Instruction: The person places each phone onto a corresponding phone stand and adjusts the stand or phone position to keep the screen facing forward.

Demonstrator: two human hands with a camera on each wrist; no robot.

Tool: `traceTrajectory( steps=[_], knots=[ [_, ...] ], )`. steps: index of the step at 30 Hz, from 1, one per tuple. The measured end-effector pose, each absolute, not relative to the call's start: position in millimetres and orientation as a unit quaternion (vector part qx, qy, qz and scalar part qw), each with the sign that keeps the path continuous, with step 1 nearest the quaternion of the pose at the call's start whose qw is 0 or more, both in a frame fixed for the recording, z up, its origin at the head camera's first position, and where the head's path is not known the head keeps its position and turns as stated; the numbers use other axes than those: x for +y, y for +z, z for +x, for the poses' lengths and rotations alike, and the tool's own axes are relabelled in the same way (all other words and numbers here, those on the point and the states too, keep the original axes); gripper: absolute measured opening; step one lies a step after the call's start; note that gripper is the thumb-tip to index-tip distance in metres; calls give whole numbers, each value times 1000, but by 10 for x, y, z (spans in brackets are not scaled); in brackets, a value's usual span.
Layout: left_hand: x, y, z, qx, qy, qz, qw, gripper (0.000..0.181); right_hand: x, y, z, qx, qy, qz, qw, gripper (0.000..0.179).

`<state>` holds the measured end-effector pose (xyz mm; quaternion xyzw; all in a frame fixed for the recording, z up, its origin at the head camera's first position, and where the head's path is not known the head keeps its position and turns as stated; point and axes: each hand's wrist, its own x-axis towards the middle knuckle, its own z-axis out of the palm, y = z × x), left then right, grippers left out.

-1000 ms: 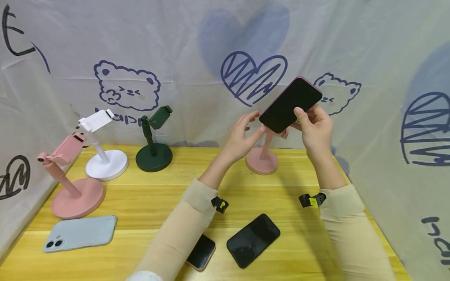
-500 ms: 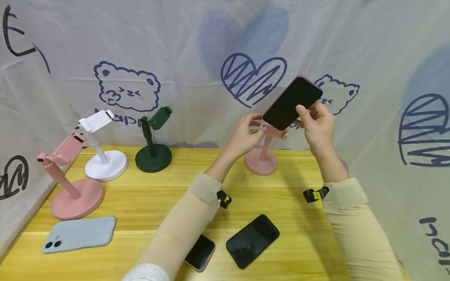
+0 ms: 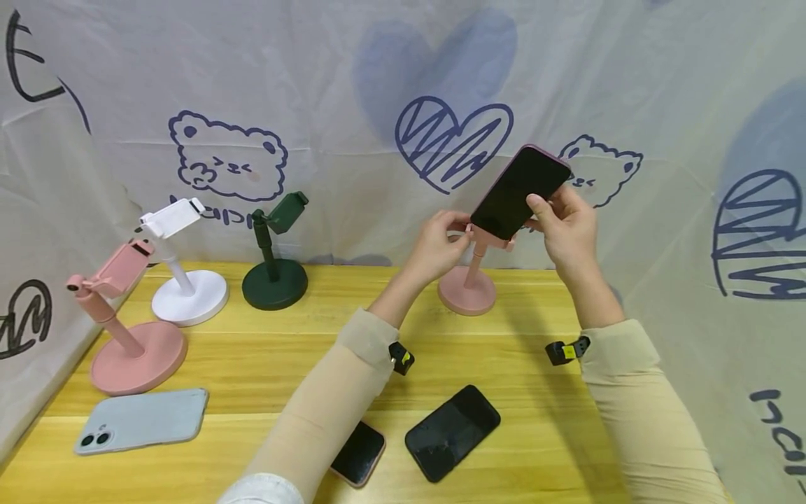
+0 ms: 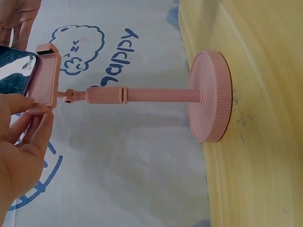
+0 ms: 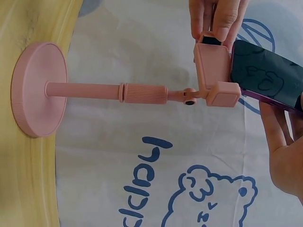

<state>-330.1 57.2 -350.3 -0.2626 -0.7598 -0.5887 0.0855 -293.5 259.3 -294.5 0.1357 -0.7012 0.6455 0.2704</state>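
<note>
In the head view, my right hand [image 3: 569, 227] holds a black-screened smartphone [image 3: 521, 192] with a pink-purple edge, thumb on the screen and fingers behind. The phone tilts above the clamp of a pink phone stand [image 3: 467, 290]. My left hand [image 3: 441, 241] pinches one end of the stand's clamp [image 4: 45, 78] between thumb and fingers, as the left wrist view shows. There the phone's lower end overlaps the clamp plate. In the right wrist view, the phone's end lies right by the clamp [image 5: 213, 66]; whether it touches is unclear.
At the left stand another pink stand [image 3: 140, 357], a white stand [image 3: 191, 297] and a dark green stand [image 3: 275, 283]. A light blue phone [image 3: 143, 418] lies face down before them. Two more phones lie in front, a black one [image 3: 453, 432] and one [image 3: 360, 453] partly under my left arm.
The phone first shifted slightly right, then came down toward the pink stand's clamp with my right hand. My left hand moved slightly right and down, staying at the clamp's end.
</note>
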Motion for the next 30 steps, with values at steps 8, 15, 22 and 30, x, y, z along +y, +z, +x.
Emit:
traceTrajectory(
  steps=[8,15,22,30],
  knots=[
    [572,-3505,-3293,-753,-599,-259,83,30,2601,-2992,-2936,-717,632,134,262,17],
    [572,-3482,-3276,-763,-591,-249,84,31,2586,-3023,-2934,-712,645,137,243,18],
    [579,-3485,-3268,-772,-581,-239,98,30,2536,-3040,-2918,-719,655,105,207,17],
    [595,-3480,-3260,-777,-577,-232,97,31,2527,-3081,-2940,-746,619,108,220,28]
  ],
)
